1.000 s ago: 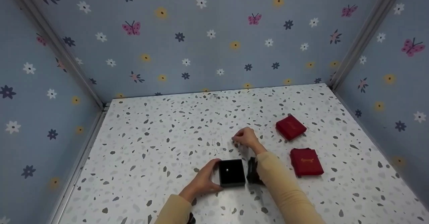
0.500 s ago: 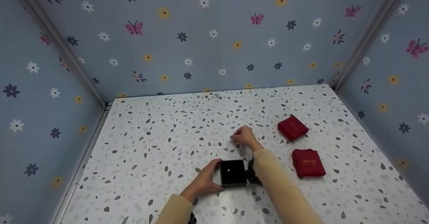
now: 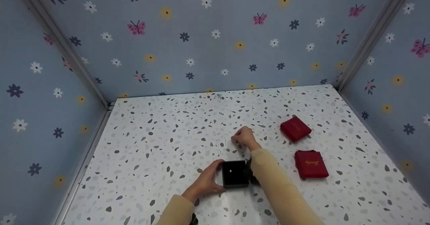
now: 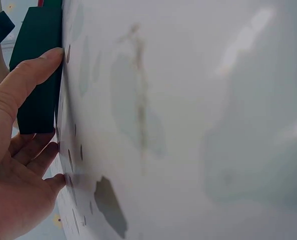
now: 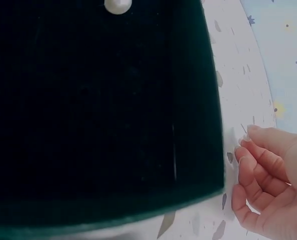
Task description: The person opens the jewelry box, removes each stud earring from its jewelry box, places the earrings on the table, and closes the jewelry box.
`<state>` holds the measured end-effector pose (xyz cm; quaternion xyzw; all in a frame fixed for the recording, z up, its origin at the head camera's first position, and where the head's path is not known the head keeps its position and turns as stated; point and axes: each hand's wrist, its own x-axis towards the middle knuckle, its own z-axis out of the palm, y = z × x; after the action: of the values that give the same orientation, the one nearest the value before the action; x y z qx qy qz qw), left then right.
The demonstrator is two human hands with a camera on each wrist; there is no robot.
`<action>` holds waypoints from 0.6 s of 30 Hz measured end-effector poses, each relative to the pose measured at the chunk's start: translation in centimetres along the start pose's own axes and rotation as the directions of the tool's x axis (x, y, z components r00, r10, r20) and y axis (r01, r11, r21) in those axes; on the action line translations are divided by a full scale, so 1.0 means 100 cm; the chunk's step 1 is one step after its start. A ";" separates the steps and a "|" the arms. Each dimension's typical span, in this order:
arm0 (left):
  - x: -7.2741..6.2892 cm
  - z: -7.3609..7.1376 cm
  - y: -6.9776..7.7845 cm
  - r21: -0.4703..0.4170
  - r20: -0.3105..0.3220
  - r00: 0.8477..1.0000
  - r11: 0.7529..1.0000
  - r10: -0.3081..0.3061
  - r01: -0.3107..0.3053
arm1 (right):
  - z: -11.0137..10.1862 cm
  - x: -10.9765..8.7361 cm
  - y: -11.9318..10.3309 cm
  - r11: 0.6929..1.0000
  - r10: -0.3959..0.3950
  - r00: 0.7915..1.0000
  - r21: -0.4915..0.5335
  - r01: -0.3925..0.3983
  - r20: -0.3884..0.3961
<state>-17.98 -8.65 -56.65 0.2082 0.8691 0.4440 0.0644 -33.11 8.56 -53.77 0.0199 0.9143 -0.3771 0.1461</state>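
Note:
A dark green, open-topped jewelry box (image 3: 235,174) with a black lining sits on the speckled table. One white pearl (image 5: 118,5) rests on that lining. My left hand (image 3: 205,181) holds the box at its left side, thumb (image 4: 36,70) on one wall and fingers round the other. Beyond the box, my right hand (image 3: 244,137) is low over the table, thumb and forefinger brought together. In the right wrist view, a tiny thin pin-like piece (image 5: 243,129) shows at the right fingertips; its kind is too small to tell.
Two red pouches stand at the right: one tilted (image 3: 295,129) farther back, one with gold lettering (image 3: 311,164) nearer. Faint thin lines (image 3: 219,144) mark the table left of the right hand. Flowered walls (image 3: 201,50) enclose the table behind and at both sides.
The view has shifted slightly, moving the scene a little to the right. My right forearm has come nearer the box's right edge. The left hand keeps its hold on the box.

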 end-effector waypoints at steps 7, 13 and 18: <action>-0.001 0.001 0.001 -0.013 0.004 1.000 1.000 -0.018 0.018 | 0.002 0.002 0.001 1.000 0.019 1.000 -0.012 -0.019 -0.018; 0.000 0.001 0.000 -0.008 0.000 1.000 1.000 -0.020 0.020 | 0.003 0.003 0.002 1.000 0.013 0.999 -0.006 -0.014 -0.032; 0.000 0.001 -0.001 -0.015 -0.001 1.000 1.000 -0.007 0.007 | 0.004 0.003 0.003 1.000 -0.029 0.998 -0.011 0.028 -0.051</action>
<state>-17.94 -8.66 -56.76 0.2046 0.8665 0.4504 0.0671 -33.24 8.47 -54.31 0.0157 0.9199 -0.3738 0.1176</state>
